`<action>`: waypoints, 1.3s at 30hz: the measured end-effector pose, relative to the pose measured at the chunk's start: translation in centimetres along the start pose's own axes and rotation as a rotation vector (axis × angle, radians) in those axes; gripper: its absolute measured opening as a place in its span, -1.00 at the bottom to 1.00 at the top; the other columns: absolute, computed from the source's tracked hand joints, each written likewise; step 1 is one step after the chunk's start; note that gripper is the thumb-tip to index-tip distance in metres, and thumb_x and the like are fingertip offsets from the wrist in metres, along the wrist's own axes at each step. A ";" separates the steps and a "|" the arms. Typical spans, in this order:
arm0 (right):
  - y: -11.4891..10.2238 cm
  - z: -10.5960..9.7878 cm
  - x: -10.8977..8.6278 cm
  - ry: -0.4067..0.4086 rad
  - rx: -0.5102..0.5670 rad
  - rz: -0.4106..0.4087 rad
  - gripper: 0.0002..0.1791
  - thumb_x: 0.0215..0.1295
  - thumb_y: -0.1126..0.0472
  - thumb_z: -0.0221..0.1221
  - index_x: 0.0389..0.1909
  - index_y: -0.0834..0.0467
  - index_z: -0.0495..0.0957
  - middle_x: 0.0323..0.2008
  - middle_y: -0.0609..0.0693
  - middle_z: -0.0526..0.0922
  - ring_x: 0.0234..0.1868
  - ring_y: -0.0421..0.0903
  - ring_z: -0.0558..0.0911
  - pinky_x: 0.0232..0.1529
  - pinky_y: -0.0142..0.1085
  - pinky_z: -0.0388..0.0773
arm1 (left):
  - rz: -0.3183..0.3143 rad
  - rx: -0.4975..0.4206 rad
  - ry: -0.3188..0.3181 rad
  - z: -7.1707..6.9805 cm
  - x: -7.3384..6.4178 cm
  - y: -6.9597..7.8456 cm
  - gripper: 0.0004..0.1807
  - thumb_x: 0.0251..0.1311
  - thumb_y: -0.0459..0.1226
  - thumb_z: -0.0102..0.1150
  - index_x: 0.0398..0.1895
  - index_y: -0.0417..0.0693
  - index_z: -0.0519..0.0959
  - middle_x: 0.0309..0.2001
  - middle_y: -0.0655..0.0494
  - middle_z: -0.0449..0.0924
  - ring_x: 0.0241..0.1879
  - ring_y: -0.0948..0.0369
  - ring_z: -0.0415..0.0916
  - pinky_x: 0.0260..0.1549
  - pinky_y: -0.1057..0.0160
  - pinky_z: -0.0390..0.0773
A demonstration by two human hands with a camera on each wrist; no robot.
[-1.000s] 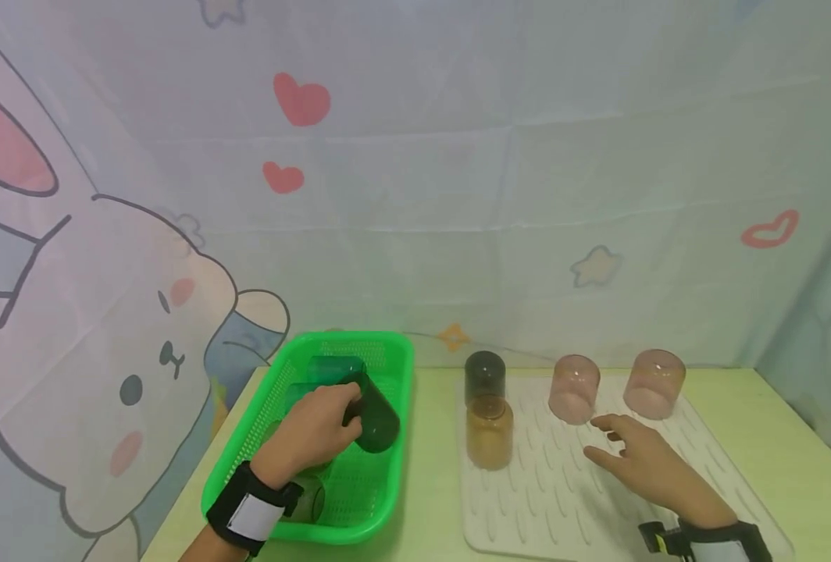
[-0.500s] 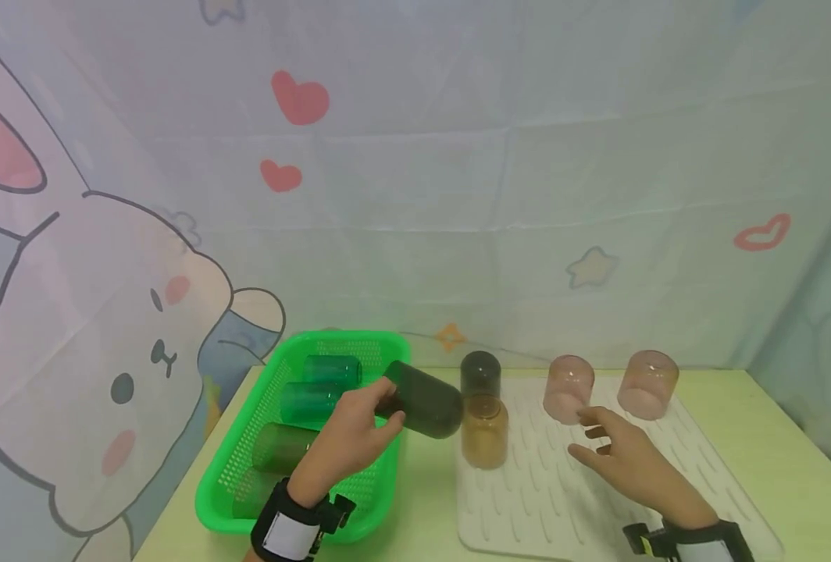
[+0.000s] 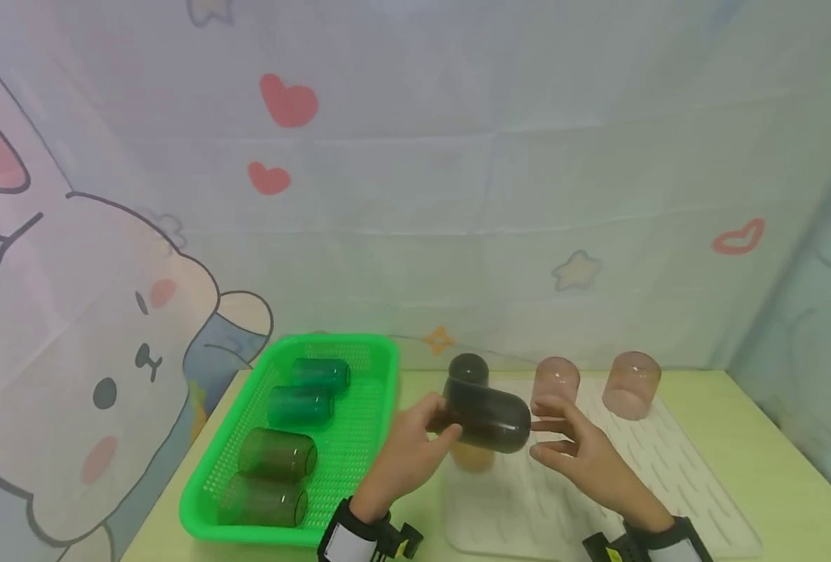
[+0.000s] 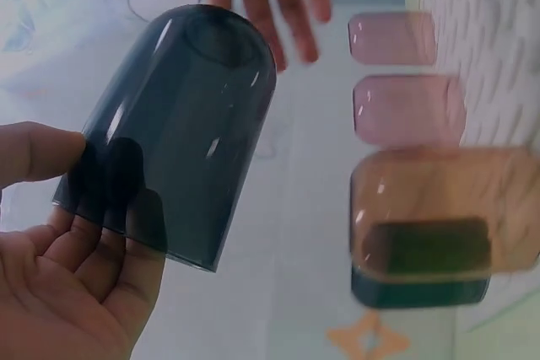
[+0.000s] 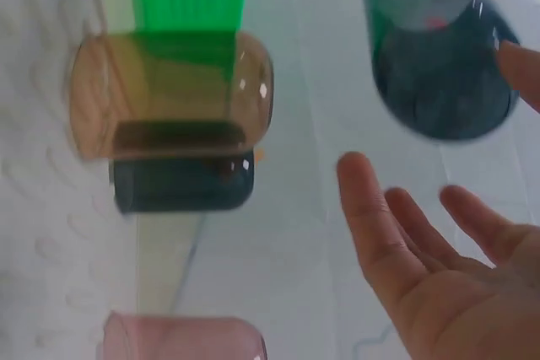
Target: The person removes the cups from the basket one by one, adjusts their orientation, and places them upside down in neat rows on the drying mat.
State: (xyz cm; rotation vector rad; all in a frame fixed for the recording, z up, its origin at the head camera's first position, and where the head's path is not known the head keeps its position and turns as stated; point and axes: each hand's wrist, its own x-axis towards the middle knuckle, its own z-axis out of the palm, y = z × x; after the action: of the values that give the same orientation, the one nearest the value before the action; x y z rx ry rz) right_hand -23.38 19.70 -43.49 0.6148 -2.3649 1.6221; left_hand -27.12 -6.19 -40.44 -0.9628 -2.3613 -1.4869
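Observation:
My left hand (image 3: 411, 449) grips a dark grey see-through tumbler (image 3: 493, 420) near its open rim, thumb on one side and fingers on the other. The tumbler is held up and tilted, its rounded base toward my right hand (image 3: 580, 453). That hand is spread with loosely bent fingers; in the right wrist view, a gap shows between most of its fingers and the tumbler (image 5: 439, 94). Below and behind the held tumbler, an amber tumbler (image 5: 173, 94) and another dark tumbler (image 3: 468, 365) stand upside down on a white ridged mat (image 3: 528, 515); the amber one is mostly hidden in the head view.
Two pink tumblers, one nearer (image 3: 554, 381) and one farther right (image 3: 632, 384), stand upside down at the mat's back. A green plastic basket (image 3: 391, 390) at left holds teal tumblers (image 3: 300, 406) and olive tumblers (image 3: 277, 454) lying on their sides. A printed cloth hangs behind.
My left hand has lifted the dark tumbler out of the basket and carried it right, over the mat's left part. The right hand has moved slightly left, close to the tumbler's base.

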 end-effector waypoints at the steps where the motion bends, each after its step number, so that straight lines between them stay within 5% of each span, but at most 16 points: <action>1: -0.1 0.1 0.0 0.008 0.037 -0.003 -0.35 0.27 0.29 0.20 0.32 0.22 0.16 0.24 0.23 0.28 0.10 -0.25 0.47 -0.03 -0.31 0.54 | -0.004 -0.026 0.004 0.5 0.2 0.0 -0.92 0.18 -0.39 0.17 -0.26 -0.15 0.51 -0.26 0.08 0.63 -0.23 0.21 0.58 -0.21 0.26 0.55; 9: -0.6 0.6 -0.1 -0.008 0.249 0.018 -0.35 0.37 0.36 0.04 0.41 0.22 0.01 0.36 0.30 0.02 0.15 -0.37 0.38 -0.03 -0.33 0.51 | -0.051 -0.184 0.012 3.0 0.4 0.0 -0.88 0.15 -0.43 0.16 -0.24 -0.22 0.52 -0.23 0.01 0.62 -0.22 0.19 0.57 -0.20 0.29 0.55; 22: -0.7 0.8 0.0 0.104 0.183 -0.015 -0.42 0.30 0.41 0.10 0.31 0.25 0.14 0.17 0.27 0.27 0.06 -0.25 0.46 -0.12 -0.32 0.57 | -0.058 -0.214 -0.047 3.3 0.6 0.0 -0.81 0.21 -0.29 0.20 -0.18 -0.21 0.53 -0.15 -0.01 0.63 -0.12 0.17 0.57 -0.10 0.28 0.53; 26: -0.8 0.0 -0.3 0.145 0.121 -0.002 -0.40 0.28 0.40 0.13 0.31 0.25 0.14 0.14 0.23 0.29 0.05 -0.27 0.44 -0.14 -0.35 0.57 | -0.046 -0.094 -0.115 1.9 0.3 0.1 -0.75 0.27 -0.18 0.15 -0.09 -0.13 0.55 -0.09 0.09 0.60 -0.07 0.22 0.54 -0.04 0.21 0.51; 33: -1.0 -2.6 -0.6 0.187 -0.099 0.055 -0.31 0.29 0.28 0.18 0.36 0.25 0.08 0.13 0.22 0.28 0.02 -0.23 0.39 -0.15 -0.48 0.51 | 0.008 0.320 -0.218 -0.5 -0.8 1.2 -0.69 0.35 -0.09 0.02 0.01 -0.05 0.56 0.04 0.08 0.50 0.08 0.14 0.41 0.06 0.14 0.41; 39: -0.7 -4.7 0.1 0.177 -0.397 0.088 -0.22 0.19 0.09 0.30 0.34 0.28 0.17 0.11 0.27 0.34 -0.02 0.16 0.46 -0.22 -0.13 0.55 | -0.018 0.511 -0.234 -1.2 -1.1 1.7 -0.65 0.34 -0.05 0.00 0.00 -0.07 0.56 0.05 0.00 0.46 0.07 0.06 0.39 0.03 0.12 0.43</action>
State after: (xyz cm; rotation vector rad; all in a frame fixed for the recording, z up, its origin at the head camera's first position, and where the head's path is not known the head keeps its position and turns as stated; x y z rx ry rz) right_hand -23.50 23.80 -41.13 0.2798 -2.5047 1.1286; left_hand -25.42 -7.23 -39.17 -1.0163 -2.7136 -0.7325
